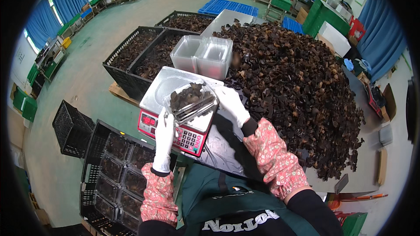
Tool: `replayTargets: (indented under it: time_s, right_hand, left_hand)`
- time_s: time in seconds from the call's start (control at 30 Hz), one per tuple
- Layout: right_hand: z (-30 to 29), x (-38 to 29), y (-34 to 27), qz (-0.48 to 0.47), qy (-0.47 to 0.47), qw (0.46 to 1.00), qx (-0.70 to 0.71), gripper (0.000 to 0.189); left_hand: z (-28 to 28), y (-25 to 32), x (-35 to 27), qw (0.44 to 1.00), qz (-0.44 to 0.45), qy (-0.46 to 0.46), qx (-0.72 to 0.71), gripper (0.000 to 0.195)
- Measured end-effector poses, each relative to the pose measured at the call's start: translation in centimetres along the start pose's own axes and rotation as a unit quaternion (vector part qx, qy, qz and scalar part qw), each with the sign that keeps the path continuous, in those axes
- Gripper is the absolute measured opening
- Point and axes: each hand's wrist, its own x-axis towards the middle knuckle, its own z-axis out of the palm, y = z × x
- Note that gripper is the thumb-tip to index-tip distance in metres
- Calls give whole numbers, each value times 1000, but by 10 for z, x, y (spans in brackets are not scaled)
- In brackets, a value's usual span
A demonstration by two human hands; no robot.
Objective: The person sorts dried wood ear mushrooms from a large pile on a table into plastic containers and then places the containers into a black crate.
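Observation:
A clear plastic clamshell box (187, 113) holding dark wood ear mushrooms (190, 96) is tilted over the steel pan of a red digital scale (157, 88). My white-gloved left hand (165, 137) grips its near left corner, in front of the scale's lit display. On the opposite side, my gloved right hand (231, 105) holds the box's right edge, fingers partly hidden behind it. Whether the box touches the pan, I cannot tell. Just behind the scale stand two nested stacks of clear plastic boxes (201, 54). A large heap of wood ear mushrooms (295, 91) spreads over the table to the right.
Black crates (131, 47) of mushrooms stand beyond the scale at left. Lower left, another black crate (87, 173) holds several filled clear boxes (110, 167), beside a separate black crate (70, 131) on the floor. A blue plastic pallet (228, 6) lies behind the table.

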Motion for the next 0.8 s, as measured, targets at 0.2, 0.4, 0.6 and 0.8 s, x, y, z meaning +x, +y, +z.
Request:
replayTargets:
  time_s: [0.2, 0.4, 0.6, 0.8]
  right_hand:
    - [24, -35, 14, 124, -59, 949, 285, 33]
    - [18, -40, 6, 161, -118, 911, 360, 40]
    - [24, -36, 5, 129, -76, 916, 373, 32]
    - [26, -67, 0, 172, -81, 884, 427, 44]
  left_hand:
    - [-8, -17, -19, 994, -38, -18, -101, 59]
    - [-8, -15, -21, 988, -26, -55, -143, 58]
    - [4, -20, -16, 980, -16, -34, -194, 58]
    - [-14, -19, -27, 968, -39, 56, -241, 67]
